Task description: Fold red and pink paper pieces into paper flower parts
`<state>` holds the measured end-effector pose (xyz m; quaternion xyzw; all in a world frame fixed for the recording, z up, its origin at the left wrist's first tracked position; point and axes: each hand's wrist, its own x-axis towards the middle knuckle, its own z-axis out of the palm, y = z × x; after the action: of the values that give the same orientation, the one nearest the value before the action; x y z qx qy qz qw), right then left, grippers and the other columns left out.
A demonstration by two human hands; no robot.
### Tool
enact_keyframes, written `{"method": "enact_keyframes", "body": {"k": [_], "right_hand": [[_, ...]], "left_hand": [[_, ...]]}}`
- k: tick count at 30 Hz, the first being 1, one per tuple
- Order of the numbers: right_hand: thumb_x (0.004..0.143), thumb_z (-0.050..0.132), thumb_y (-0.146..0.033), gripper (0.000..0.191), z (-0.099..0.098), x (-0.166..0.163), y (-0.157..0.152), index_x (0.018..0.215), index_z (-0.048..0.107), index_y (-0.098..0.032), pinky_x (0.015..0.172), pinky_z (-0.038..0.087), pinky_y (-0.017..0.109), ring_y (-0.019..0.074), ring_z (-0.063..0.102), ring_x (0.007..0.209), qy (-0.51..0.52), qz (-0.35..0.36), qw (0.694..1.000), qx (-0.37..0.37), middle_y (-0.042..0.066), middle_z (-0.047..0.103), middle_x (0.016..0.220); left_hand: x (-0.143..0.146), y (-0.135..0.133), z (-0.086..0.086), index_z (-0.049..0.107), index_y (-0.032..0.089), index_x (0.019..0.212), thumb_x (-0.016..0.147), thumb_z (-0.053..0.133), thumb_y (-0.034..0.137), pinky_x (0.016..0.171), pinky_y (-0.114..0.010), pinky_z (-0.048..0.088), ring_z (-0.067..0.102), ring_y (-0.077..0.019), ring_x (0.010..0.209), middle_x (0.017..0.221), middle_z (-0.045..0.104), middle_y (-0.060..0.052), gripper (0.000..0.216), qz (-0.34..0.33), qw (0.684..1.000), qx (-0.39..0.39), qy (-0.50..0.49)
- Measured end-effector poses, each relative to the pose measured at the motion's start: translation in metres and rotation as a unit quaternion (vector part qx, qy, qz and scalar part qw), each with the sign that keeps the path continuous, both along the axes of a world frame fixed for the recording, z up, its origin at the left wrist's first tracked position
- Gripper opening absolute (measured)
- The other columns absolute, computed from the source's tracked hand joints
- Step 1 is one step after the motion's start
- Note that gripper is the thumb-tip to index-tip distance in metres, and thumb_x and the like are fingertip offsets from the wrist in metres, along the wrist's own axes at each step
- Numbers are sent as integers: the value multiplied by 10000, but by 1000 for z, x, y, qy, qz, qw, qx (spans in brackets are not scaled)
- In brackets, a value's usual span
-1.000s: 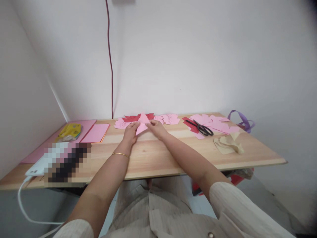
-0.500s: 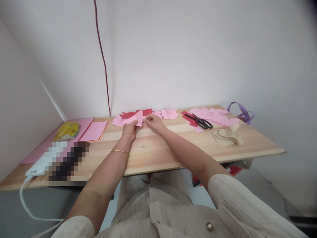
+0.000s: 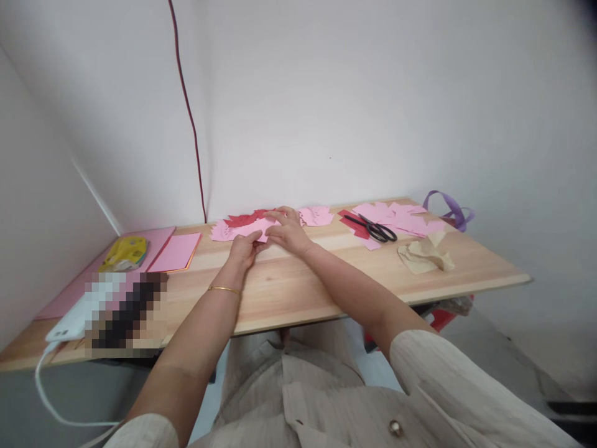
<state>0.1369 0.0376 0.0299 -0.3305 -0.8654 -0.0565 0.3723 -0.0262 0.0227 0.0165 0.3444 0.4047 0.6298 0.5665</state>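
Near the far edge of the table, my left hand [image 3: 245, 247] pinches a piece of pink paper [image 3: 258, 231] between thumb and fingers. My right hand [image 3: 288, 231] is at the paper's right end, thumb low and fingers bent over it; its fingers partly hide the sheet. Just behind lie red cut-paper shapes [image 3: 242, 219], with a pink cut-paper piece [image 3: 220, 232] to their left and another pink cutout [image 3: 318, 216] right of my right hand.
Black-handled scissors [image 3: 377, 231] rest by red and pink paper scraps [image 3: 401, 218]. Crumpled beige paper [image 3: 424, 256] lies nearer. At left are a pink paper stack [image 3: 175, 252], a yellow packet [image 3: 125, 252] and a white device [image 3: 69, 323] with a cable. A purple strap [image 3: 452, 208] sits at the right corner.
My right hand has moved from beside the paper onto its right end, its fingers opening out. The paper's raised pointed corner is down or hidden now. The view has shifted slightly.
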Motion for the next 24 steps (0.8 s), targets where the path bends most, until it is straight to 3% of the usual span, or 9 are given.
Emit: {"method": "enact_keyframes", "body": {"k": [6,10,18,24], "right_hand": [[876,543,-385,218,-7,-4,7,872,685,-221,953,267,425,260,354,1119,50,-1,995,-82,73,574,1181],[892,520,-365,213,-6,-9,3,868,636,-187,886,298,379,236,405,1035,59,-12,990,-126,83,584,1071],[905,498,-340,199,-3,-11,0,854,601,-178,824,311,360,232,456,945,61,-51,986,-150,78,604,932],[902,505,-342,202,-6,-12,3,837,605,-179,825,323,355,228,469,939,57,-52,985,-156,75,610,907]], "left_hand": [[1,-2,1,669,90,660,546,758,67,828,-408,548,674,-215,754,741,715,-91,146,-35,998,43,-44],[2,-4,2,681,112,643,574,746,99,858,-443,541,670,-224,777,744,725,-82,96,-61,995,69,-50],[6,-6,4,682,77,704,671,714,175,896,-512,512,676,-251,850,813,720,-115,108,-60,995,66,-53],[6,-7,2,694,100,658,610,778,204,901,-481,510,670,-242,834,780,719,-95,142,-67,995,71,-4]]}}
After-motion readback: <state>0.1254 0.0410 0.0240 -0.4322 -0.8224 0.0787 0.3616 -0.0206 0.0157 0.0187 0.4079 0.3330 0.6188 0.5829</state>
